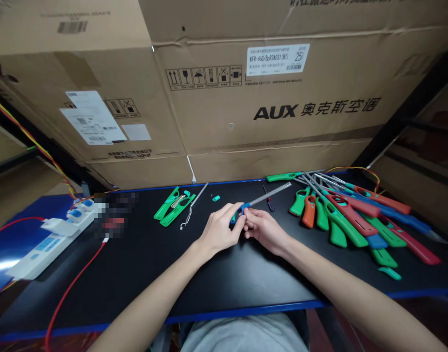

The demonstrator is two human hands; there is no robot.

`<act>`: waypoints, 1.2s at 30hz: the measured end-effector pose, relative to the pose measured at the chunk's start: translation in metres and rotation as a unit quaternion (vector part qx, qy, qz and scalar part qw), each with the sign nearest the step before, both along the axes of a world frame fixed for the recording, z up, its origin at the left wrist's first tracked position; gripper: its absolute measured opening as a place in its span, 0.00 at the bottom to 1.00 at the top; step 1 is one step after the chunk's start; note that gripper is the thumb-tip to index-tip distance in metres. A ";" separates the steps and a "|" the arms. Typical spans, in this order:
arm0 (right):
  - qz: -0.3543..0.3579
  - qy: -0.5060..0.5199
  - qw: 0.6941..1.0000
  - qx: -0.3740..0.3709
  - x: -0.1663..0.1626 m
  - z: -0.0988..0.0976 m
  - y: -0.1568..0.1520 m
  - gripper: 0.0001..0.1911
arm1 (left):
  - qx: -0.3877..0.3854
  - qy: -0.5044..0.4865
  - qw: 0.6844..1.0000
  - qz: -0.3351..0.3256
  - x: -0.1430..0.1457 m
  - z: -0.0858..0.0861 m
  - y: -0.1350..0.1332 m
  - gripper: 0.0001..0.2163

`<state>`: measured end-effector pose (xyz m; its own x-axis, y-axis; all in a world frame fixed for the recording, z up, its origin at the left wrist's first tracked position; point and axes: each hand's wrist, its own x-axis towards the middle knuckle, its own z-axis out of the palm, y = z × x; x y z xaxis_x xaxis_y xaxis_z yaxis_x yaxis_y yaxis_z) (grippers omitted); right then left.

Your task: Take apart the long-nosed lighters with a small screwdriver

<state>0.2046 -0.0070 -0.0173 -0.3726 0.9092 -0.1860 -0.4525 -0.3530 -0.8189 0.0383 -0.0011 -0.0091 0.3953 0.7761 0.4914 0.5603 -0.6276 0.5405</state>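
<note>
Both hands meet at the middle of the black table [143, 254]. My left hand [222, 230] and my right hand [264, 229] are closed round the blue handle of a long-nosed lighter [262, 198], whose metal tube points up and right. Only a little of the blue handle shows between the fingers. A small screwdriver [269, 201] lies just beyond my right hand.
A heap of green, red, orange and blue lighters [352, 215] lies at the right. An opened green lighter shell [172, 205] with a metal rod and a small green part [216, 198] lie left of the hands. A white power strip [50, 239] with red wires sits far left. Cardboard boxes [245, 98] wall the back.
</note>
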 end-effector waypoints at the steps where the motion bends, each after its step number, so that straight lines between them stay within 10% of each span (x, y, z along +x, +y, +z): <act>1: -0.003 0.006 1.000 -0.014 0.000 -0.001 0.000 0.26 | 0.005 0.008 1.000 -0.003 0.001 -0.002 0.001 0.17; 20: -0.078 -0.003 0.997 -0.024 -0.007 -0.017 -0.003 0.27 | -0.034 0.015 0.998 0.040 0.008 -0.005 0.002 0.17; 32: -0.042 -0.157 0.986 0.032 0.000 -0.013 0.003 0.34 | -0.157 -0.029 0.987 -0.026 -0.007 0.006 0.015 0.17; 36: -0.103 -0.202 0.968 0.103 0.004 -0.007 0.006 0.34 | -0.302 -0.082 0.947 -0.075 -0.013 0.019 0.018 0.19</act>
